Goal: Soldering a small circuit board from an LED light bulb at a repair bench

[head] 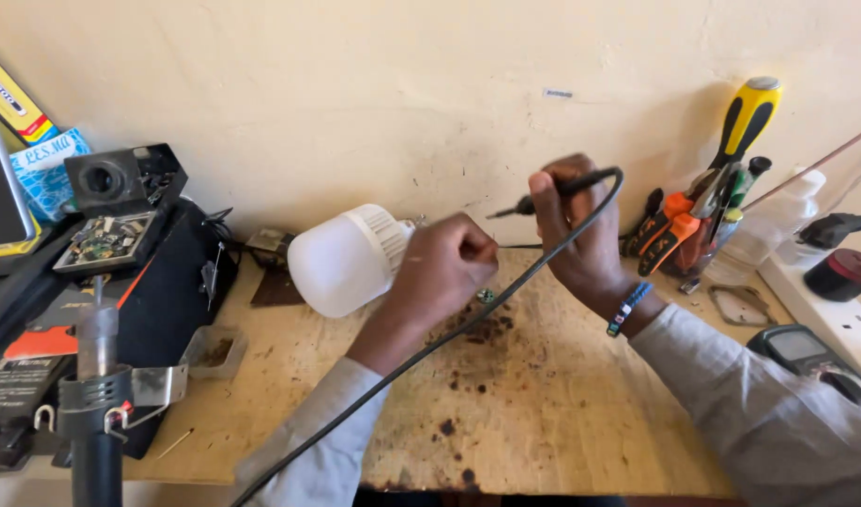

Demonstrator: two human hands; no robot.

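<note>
The left hand (446, 268) is clenched around the neck of a white bulb (348, 257), holding it just above the desk (562, 413). The round dome of the bulb sticks out past the knuckles on the far side from the other hand, tilted slightly downward, with its ribbed collar right against the fingers. The metal end of the bulb is hidden inside the grip.

The right hand (580, 239) is closed on a soldering iron (557, 191), held like a pen. The thin tip pokes out of the grip toward the left hand and ends just above its knuckles; whether it touches the bulb cannot be told. The black cable (430, 347) of the iron loops out over the top of the right hand, curves down in front of that wrist, and runs across the desk under the left forearm toward the person. A blue beaded bracelet (628, 309) sits on the right wrist, and both arms wear grey sleeves.

The desk right below the 2 hands is stained with dark burn marks. Beyond the right hand, against the wall, a holder carries a yellow screwdriver (747, 117) and orange-handled pliers (670, 237). Well away from the left hand, past the bulb, a black stand (121, 202) holds a small circuit board (104, 239).
</note>
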